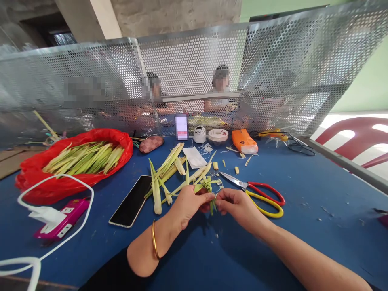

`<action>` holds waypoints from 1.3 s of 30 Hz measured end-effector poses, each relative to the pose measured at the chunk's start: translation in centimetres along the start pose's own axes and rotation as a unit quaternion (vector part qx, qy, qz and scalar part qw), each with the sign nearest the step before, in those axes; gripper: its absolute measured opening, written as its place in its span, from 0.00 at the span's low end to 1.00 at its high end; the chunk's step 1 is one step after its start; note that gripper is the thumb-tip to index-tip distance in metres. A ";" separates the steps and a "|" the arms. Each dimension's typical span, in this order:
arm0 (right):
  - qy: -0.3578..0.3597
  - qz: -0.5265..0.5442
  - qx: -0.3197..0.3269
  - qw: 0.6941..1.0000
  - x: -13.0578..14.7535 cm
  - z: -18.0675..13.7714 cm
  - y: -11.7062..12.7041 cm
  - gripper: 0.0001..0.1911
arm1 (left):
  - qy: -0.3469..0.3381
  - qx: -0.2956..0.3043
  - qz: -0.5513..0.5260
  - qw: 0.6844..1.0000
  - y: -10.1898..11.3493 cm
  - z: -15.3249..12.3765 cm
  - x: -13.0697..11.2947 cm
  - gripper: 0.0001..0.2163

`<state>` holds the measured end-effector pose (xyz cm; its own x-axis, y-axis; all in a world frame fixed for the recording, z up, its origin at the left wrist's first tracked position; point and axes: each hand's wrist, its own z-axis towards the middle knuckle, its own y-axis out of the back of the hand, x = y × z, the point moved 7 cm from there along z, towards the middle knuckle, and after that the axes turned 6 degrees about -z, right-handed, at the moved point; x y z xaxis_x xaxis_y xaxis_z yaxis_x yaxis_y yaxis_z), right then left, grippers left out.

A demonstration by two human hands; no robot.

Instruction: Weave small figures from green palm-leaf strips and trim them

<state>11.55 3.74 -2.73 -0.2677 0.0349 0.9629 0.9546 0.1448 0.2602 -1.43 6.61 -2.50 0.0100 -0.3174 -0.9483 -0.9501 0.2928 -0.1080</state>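
The small bundle of folded yellow-green plant strips is held over the blue-topped table, between the person's two hands, with its folded part uppermost and thin green ends hanging below. The left hand has a narrow grip, thumb and fingers closed on the bundle's middle. The right hand has its fingertips drawn close together just beside the hanging ends; I cannot tell whether that grip has closed on a strand. Near it lie the open metal scissors with one red and one yellow handle, and beyond the left hand are loose pale plant pieces. The bundle looks very light and pliable, probably with some spring in its folds, and easily crushed or torn; the gathered middle seems the best place to pinch, lightly, leaving the folded top uncrushed.
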 end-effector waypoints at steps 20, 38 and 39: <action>-0.038 0.089 0.027 0.995 0.0 -0.3 -0.8 0.12 | -0.023 0.023 0.041 0.999 -0.4 -0.1 0.1 0.13; -0.048 0.131 -0.014 0.990 -0.5 0.0 0.2 0.14 | -0.023 -0.030 -0.018 0.999 -0.3 0.0 0.1 0.09; -0.038 0.123 -0.031 0.991 -0.3 0.0 0.5 0.14 | -0.026 -0.030 -0.009 0.999 -0.4 -0.1 0.0 0.09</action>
<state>12.10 3.82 -2.90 -0.0324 0.1355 0.9902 0.9978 0.0615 0.0242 -1.11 6.44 -2.44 0.0423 -0.2751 -0.9605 -0.9665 0.2321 -0.1091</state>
